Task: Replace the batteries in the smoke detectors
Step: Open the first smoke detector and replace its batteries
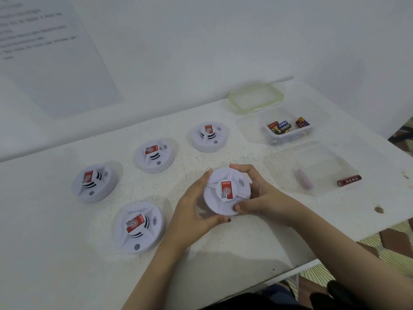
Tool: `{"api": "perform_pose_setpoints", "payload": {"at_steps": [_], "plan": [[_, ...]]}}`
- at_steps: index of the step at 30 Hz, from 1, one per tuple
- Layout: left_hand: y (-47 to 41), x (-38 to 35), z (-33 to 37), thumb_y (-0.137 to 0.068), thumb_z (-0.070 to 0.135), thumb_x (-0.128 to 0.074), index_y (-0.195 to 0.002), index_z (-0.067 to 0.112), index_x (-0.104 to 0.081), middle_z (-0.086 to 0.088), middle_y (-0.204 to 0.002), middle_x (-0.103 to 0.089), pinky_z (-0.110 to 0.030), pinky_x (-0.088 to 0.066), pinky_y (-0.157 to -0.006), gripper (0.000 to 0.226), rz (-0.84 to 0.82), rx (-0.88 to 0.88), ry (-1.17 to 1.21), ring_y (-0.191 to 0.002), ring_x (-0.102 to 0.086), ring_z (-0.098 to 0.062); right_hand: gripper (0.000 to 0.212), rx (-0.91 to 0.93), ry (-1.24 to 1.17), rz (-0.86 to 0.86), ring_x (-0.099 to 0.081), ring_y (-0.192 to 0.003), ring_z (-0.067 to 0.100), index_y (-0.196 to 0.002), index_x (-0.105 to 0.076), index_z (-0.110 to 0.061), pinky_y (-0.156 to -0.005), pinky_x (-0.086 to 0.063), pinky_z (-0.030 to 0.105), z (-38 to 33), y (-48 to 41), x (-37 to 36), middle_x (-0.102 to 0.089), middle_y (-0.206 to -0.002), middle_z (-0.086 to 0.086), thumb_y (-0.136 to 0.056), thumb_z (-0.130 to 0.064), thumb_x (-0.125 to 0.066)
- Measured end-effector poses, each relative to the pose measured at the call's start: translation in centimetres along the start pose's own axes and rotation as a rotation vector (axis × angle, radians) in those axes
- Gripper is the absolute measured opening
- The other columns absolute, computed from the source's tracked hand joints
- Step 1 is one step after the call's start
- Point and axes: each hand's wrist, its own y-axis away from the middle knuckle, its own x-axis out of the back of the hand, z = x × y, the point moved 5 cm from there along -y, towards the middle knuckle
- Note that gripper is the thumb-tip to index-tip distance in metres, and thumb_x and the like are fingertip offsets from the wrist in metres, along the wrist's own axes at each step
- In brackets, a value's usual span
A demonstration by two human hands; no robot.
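Observation:
I hold a white round smoke detector (225,191) with a red label between both hands, just above the table. My left hand (193,209) grips its left and lower rim. My right hand (261,195) grips its right side, thumb on the lower edge. Several other white detectors lie face up on the table: one at the near left (139,227), one at the far left (93,183), one in the middle (155,156) and one at the back (209,136). A clear tub (288,130) holds several batteries.
A second clear tub (317,168) at the right holds a pink battery (304,178). A red battery (349,180) lies beside it on the white table (223,253). A green-rimmed lid (256,97) lies at the back. The table's edge runs along the right.

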Motion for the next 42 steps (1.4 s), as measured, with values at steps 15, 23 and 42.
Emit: {"api": "perform_pose_setpoints", "payload": {"at_steps": [15, 23, 42], "plan": [[0.1, -0.3, -0.8, -0.066, 0.032, -0.089, -0.147, 0.027, -0.038, 0.019, -0.137, -0.054, -0.021, -0.045, -0.101, 0.096, -0.032, 0.067, 0.003, -0.127, -0.050, -0.003, 0.081, 0.005, 0.007, -0.007, -0.055, -0.116, 0.032, -0.132, -0.037, -0.038, -0.088, -0.053, 0.047, 0.1, -0.1, 0.2, -0.051, -0.129, 0.012, -0.071, 0.006, -0.067], [0.1, -0.3, -1.0, -0.066, 0.032, -0.090, -0.147, 0.025, -0.039, 0.013, -0.137, -0.055, -0.040, -0.048, -0.103, 0.096, -0.015, 0.084, -0.006, -0.128, -0.051, -0.009, 0.081, 0.011, -0.010, -0.017, -0.055, -0.116, 0.031, -0.131, -0.039, -0.038, -0.086, -0.053, 0.046, 0.1, -0.2, 0.2, -0.051, -0.129, 0.011, -0.071, 0.009, -0.066], [0.0, 0.0, -0.2, -0.066, 0.026, -0.088, -0.139, 0.033, -0.040, 0.024, -0.137, -0.051, -0.011, -0.044, -0.097, 0.088, 0.019, 0.050, 0.059, -0.127, -0.048, 0.003, 0.057, 0.010, -0.193, 0.028, -0.060, -0.110, 0.034, -0.135, -0.044, -0.030, -0.085, -0.054, 0.043, -0.1, 0.2, 0.3, -0.058, -0.126, 0.016, -0.088, -0.002, -0.057]]}}
